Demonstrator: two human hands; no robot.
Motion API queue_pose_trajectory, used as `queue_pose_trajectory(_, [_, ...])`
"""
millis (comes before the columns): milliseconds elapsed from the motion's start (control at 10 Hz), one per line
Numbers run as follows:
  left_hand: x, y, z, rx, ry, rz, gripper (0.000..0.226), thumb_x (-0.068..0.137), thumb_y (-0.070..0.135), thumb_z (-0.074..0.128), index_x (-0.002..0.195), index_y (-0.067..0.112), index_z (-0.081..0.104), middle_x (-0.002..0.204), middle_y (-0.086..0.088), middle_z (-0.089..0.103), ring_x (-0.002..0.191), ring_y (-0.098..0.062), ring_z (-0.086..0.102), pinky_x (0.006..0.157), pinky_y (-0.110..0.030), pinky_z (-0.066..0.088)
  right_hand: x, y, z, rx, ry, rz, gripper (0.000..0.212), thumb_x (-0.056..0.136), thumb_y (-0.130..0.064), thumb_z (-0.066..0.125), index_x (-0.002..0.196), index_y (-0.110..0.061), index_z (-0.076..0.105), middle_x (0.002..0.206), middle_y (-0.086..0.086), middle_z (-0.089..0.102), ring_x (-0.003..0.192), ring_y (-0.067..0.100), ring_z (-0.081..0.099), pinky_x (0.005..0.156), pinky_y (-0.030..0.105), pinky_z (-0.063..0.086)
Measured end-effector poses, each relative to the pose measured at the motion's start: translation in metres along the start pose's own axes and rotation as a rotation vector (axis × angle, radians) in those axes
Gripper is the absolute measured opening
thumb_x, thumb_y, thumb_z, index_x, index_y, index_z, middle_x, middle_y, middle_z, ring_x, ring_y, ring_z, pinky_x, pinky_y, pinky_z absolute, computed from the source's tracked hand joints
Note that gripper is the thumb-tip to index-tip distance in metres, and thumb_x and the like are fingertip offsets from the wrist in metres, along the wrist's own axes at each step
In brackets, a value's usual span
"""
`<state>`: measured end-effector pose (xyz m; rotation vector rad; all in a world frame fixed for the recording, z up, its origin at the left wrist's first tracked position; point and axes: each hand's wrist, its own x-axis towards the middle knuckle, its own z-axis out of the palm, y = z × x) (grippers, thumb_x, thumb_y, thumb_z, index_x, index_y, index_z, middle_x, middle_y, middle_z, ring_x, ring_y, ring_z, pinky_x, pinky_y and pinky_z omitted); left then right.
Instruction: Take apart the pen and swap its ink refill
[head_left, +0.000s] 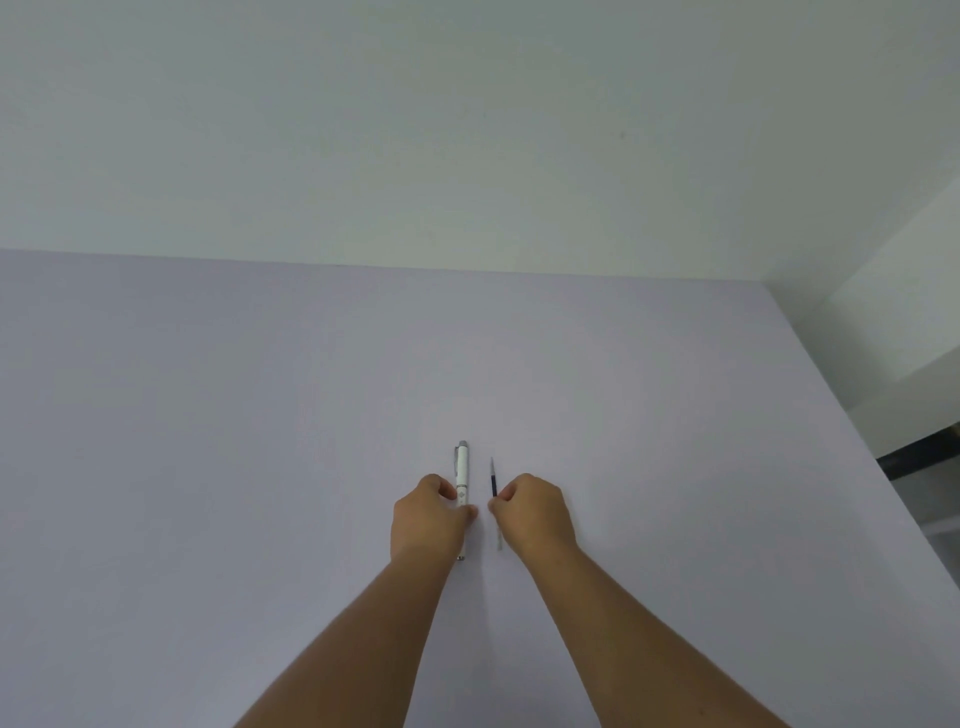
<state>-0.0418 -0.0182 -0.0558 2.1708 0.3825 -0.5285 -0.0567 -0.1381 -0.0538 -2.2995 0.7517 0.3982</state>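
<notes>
A white pen (462, 475) with a grey clip end lies lengthwise on the pale lilac table (208, 441), its cap end pointing away from me. My left hand (428, 519) is curled over the pen's middle, fingers closed on the barrel. A thin ink refill (493, 480) with a dark upper part lies parallel to the pen, just to its right. My right hand (537, 512) pinches the refill near its middle between thumb and fingers. The lower ends of both pen and refill show beneath my hands.
The table meets a plain white wall (467, 130) at the back. Its right edge (857, 431) runs diagonally, with a white ledge and a dark floor strip (919, 457) beyond it.
</notes>
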Motion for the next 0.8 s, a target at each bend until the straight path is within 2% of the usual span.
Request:
queue_pose_trajectory(300, [0.0013,-0.0029,0.0004,-0.013,-0.005,-0.011,0.022,0.077,0.028,0.071,0.089,0.021,0.054,0.073,0.006,0.054,0.060,-0.010,0.054,0.048,-0.023,0.041,-0.0001,-0.0014,-0.0002,0.009,0.003,-0.013,0.016,0.084,-0.029,0.061,0.082,-0.015,0.068,0.085,0.005,0.073,0.075,0.021,0.064,0.067,0.029,0.051])
queue_pose_trajectory(500, [0.0011,-0.0043,-0.0002,-0.021,-0.010,-0.005,0.025,0.077,0.028,0.073,0.090,0.018,0.055,0.072,0.006,0.053,0.060,-0.010,0.052,0.048,-0.023,0.038,-0.0001,0.0008,-0.0003,0.022,0.004,-0.012,0.018,0.084,-0.032,0.060,0.084,-0.015,0.067,0.091,0.005,0.072,0.086,0.023,0.067,0.075,0.032,0.053])
queue_pose_trajectory(700, [-0.0017,-0.0034,-0.0045,-0.015,-0.041,0.000,0.030,0.077,0.029,0.072,0.099,0.018,0.055,0.073,0.007,0.050,0.068,-0.016,0.055,0.051,-0.024,0.041,-0.0016,0.0032,0.0000,0.032,-0.012,-0.025,0.019,0.086,-0.034,0.058,0.081,-0.017,0.066,0.090,0.004,0.072,0.084,0.022,0.066,0.070,0.028,0.049])
queue_pose_trajectory(800, [-0.0052,-0.0012,-0.0079,0.007,-0.024,-0.006,0.039,0.079,0.037,0.070,0.107,0.017,0.053,0.084,0.002,0.055,0.075,-0.019,0.056,0.056,-0.026,0.041,-0.0033,0.0040,-0.0027,0.067,0.017,-0.011,0.024,0.090,-0.038,0.051,0.081,-0.017,0.060,0.083,0.003,0.065,0.078,0.021,0.060,0.067,0.029,0.045])
